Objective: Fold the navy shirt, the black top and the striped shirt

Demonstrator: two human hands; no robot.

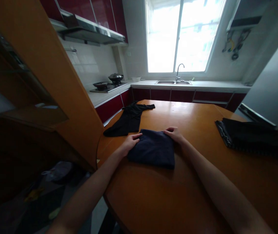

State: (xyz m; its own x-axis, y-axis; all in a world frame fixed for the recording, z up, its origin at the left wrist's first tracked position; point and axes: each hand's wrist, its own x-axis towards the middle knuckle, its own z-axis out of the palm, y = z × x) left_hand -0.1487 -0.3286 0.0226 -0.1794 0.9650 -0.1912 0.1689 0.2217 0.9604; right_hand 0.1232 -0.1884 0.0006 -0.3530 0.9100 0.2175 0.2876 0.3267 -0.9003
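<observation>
Filling the lower half: a wooden table, orange-brown, smooth and glossy, with a rounded edge; pale window light gleams on its far end.
Dark pile: black cloth on the table's right side, a long, flat heap with a slightly shiny, crinkled near-left edge.
Black garment: a matte, soft-looking piece spread at the table's far left, tapering towards the near-left edge, a narrow strip reaching right.
Navy cloth: a folded fabric bundle, roughly rectangular, matte and gently rumpled, lying flat on the table.
Bare hands: the left hand and the right hand both have their fingers drawn close together on the cloth; whether they pinch or only press it, I cannot tell.
Cut off or unclear: the table runs out of view at lower right, and the dark pile goes out at the right edge, its folds lost in black. The floor at lower left is dim, and a pale object there is too blurred to name. Some fingertips are hidden.
Cloth and hands: the navy bundle lies between the hands, touching both; the left is at its upper left corner, the right at its upper right, and most of the fabric stretches from there towards the wearer.
</observation>
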